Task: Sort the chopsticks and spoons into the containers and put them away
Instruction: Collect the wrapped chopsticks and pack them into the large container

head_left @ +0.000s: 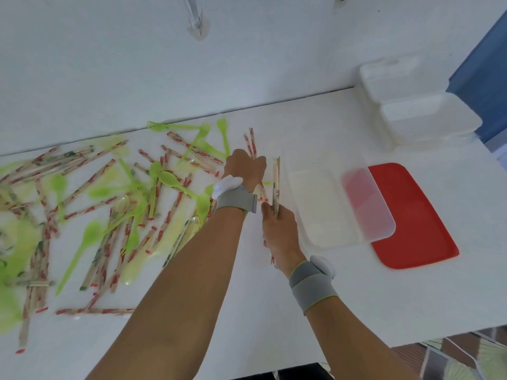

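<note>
Wrapped chopsticks point(90, 185) and green plastic spoons point(167, 178) lie scattered over the left half of the white table point(274, 311). My left hand point(244, 167) reaches forward and closes on a wrapped chopstick pair point(251, 144) at the table's middle. My right hand point(279, 229) grips a bundle of chopsticks point(276, 182) that points away from me. A clear plastic container point(321, 204) stands just right of both hands, apparently empty, its far side blurred.
A red lid point(411, 218) lies flat under and to the right of the clear container. Two white lidded boxes point(417, 105) sit at the table's far right corner. The table's near edge runs along the lower right, with floor beyond.
</note>
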The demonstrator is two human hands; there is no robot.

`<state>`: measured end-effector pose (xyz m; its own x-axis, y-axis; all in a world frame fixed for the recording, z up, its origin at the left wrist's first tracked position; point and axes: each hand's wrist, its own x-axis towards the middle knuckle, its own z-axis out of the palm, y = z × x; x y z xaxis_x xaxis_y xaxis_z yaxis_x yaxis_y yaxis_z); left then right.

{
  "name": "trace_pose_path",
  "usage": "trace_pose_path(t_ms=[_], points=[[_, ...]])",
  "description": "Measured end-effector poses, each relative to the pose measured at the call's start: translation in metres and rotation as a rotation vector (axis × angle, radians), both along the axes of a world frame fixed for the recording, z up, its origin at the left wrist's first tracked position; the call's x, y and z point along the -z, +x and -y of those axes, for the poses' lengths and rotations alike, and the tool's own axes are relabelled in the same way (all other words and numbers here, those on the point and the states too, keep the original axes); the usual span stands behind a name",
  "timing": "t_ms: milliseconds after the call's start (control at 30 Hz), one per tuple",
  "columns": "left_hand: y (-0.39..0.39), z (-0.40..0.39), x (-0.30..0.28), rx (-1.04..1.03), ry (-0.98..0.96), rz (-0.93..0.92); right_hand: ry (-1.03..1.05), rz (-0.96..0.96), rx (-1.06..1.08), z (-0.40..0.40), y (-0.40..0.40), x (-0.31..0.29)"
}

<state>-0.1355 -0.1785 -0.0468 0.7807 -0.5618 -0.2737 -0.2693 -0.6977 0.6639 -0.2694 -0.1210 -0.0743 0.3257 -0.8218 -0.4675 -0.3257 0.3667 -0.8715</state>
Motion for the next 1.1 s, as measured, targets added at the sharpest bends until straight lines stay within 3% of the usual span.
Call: trace_pose_path(t_ms=[367, 733, 1100], points=[[0.020, -0.056, -0.041, -0.181, -0.357, -0.080, 0.028, 0.029, -0.050, -0.006, 0.015, -0.008], [-0.040, -0.129, -0.003, 0.064, -0.364, -0.164, 0.122, 0.107, -0.032, -0.012, 0.019, -0.021], [-0.066, -0.150, 0.005, 0.091, -0.382, -0.205, 0.195, 0.216, 0.019, -0.018, 0.018, -0.020]])
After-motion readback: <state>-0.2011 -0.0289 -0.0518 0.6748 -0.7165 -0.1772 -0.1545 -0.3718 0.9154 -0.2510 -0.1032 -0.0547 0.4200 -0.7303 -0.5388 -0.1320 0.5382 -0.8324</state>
